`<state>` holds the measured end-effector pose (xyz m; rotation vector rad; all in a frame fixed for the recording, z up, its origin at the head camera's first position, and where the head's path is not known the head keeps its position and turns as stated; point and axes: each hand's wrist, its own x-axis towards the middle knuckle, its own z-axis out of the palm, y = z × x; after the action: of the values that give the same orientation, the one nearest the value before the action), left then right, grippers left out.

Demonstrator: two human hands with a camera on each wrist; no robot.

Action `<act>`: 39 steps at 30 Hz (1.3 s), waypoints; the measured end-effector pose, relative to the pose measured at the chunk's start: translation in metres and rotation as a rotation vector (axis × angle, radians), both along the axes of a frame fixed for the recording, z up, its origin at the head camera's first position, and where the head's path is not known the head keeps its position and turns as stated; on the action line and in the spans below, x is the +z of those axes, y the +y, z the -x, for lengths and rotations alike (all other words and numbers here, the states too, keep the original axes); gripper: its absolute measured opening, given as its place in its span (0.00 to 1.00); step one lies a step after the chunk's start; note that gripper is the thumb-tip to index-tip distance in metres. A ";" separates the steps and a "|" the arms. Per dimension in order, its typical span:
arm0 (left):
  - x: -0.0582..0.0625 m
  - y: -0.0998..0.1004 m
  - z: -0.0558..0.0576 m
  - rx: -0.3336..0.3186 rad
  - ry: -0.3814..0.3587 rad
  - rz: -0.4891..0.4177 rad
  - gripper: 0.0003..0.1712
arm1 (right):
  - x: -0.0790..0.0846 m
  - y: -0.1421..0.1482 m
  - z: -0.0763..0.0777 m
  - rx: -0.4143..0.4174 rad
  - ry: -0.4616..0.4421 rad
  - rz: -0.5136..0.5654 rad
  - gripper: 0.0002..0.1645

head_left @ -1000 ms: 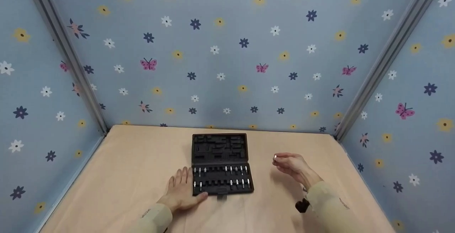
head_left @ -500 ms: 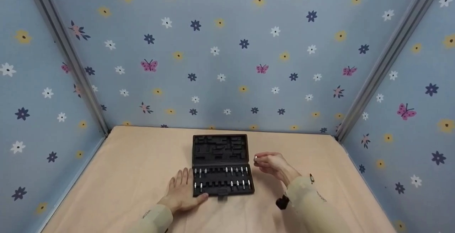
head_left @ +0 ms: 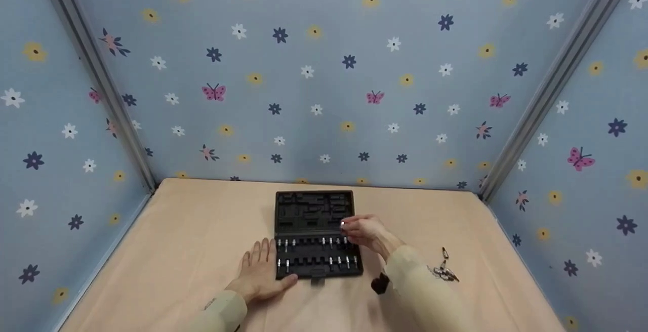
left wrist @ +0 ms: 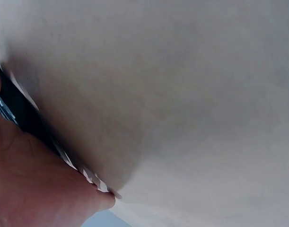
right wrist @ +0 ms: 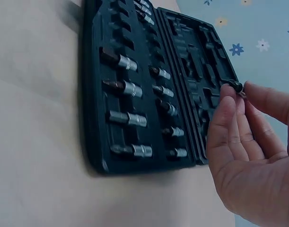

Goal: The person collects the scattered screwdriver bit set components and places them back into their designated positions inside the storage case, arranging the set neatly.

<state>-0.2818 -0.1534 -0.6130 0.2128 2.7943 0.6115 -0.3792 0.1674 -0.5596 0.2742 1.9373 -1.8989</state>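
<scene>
A black bit socket case (head_left: 318, 252) lies open on the cloth, its lid (right wrist: 189, 66) folded back. Bit sockets (right wrist: 131, 89) sit in two rows at both ends, with bare slots in the middle. My right hand (head_left: 370, 233) pinches a small bit socket (right wrist: 237, 86) with a dark tip between thumb and fingertips, above the right side of the case near the hinge. My left hand (head_left: 259, 273) lies flat along the case's left side, fingers straight and thumb across the front left corner. The left wrist view shows this hand (left wrist: 45, 184) against the dark case edge.
Several loose bit sockets (head_left: 444, 273) lie in a small pile on the cloth (head_left: 202, 220) to the right, beside the right sleeve (head_left: 420, 276); a single one (head_left: 445, 252) lies just behind. Flower-patterned walls (head_left: 324, 94) enclose the table at the back and sides.
My right hand has moved left, from the cloth to over the case, carrying the bit socket. The loose pile has come into view behind it. My left hand has stayed put.
</scene>
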 end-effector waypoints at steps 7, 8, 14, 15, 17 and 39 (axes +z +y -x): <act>-0.001 0.000 -0.002 -0.001 0.015 -0.012 0.75 | -0.008 -0.020 0.001 0.043 -0.005 -0.005 0.26; -0.001 0.000 -0.002 -0.002 0.017 -0.009 0.75 | -0.009 -0.024 0.001 0.047 -0.005 -0.007 0.26; 0.000 -0.003 -0.002 -0.005 0.018 0.029 0.75 | -0.014 -0.048 -0.005 0.054 -0.009 -0.014 0.24; 0.001 -0.003 -0.002 -0.007 0.019 0.030 0.75 | -0.015 -0.052 -0.006 0.053 -0.011 -0.014 0.23; 0.001 -0.002 -0.002 -0.010 0.018 0.032 0.76 | -0.016 -0.059 -0.008 0.055 -0.018 -0.021 0.21; 0.002 -0.002 -0.003 -0.011 0.011 0.037 0.75 | -0.021 -0.104 -0.012 0.044 0.008 -0.188 0.11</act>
<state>-0.2791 -0.1556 -0.6110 0.2247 2.8102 0.5566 -0.3672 0.0636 -0.5805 0.2766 2.1125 -1.6953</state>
